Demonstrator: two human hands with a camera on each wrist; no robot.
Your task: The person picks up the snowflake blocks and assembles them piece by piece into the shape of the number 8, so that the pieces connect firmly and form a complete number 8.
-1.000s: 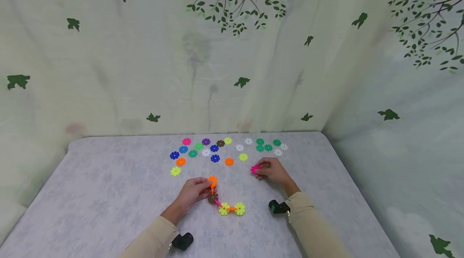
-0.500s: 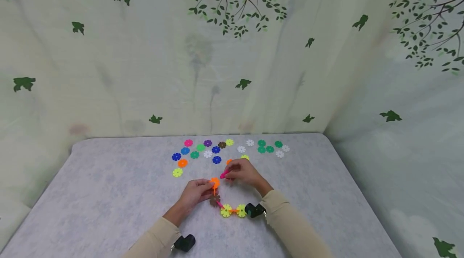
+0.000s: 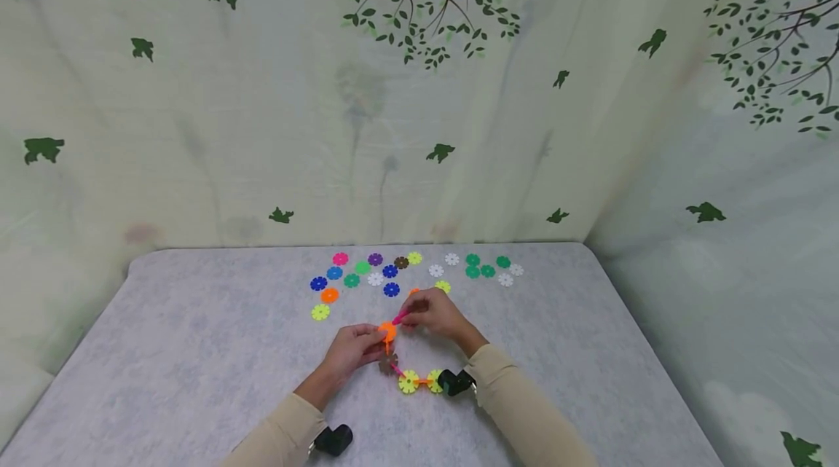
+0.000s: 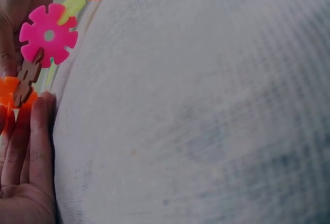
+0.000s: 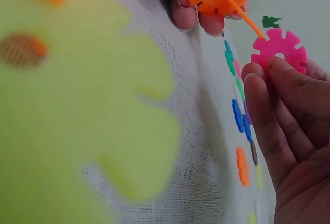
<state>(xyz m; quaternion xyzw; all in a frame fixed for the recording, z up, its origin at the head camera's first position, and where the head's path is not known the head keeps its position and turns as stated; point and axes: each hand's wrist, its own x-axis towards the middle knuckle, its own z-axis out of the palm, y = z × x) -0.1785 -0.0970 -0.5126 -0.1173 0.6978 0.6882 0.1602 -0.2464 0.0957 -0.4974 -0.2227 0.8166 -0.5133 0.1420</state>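
Observation:
My left hand (image 3: 354,350) pinches an orange notched disc (image 3: 388,331) at the upper end of a linked chain. Below it the chain runs through an edge-on orange disc, a brown disc (image 4: 28,77), a pink disc (image 4: 49,34) and yellow discs (image 3: 408,382) joined by orange. Between thumb and fingers, my right hand (image 3: 435,312) holds another pink notched disc (image 5: 281,49). Its rim meets the edge of an edge-on orange disc (image 5: 247,19) in the right wrist view; whether the slots interlock I cannot tell. The right wrist camera partly covers the chain's last yellow disc.
Loose notched discs lie scattered across the far part of the grey table (image 3: 197,350): blue (image 3: 391,290), orange (image 3: 330,295), yellow (image 3: 320,312), green (image 3: 473,272), white (image 3: 505,280) and others. Behind the table hangs a leaf-patterned curtain (image 3: 295,103).
My right hand has carried the pink disc leftward from the right side to the top of the chain, against the orange end. My left hand has kept its grip almost in place.

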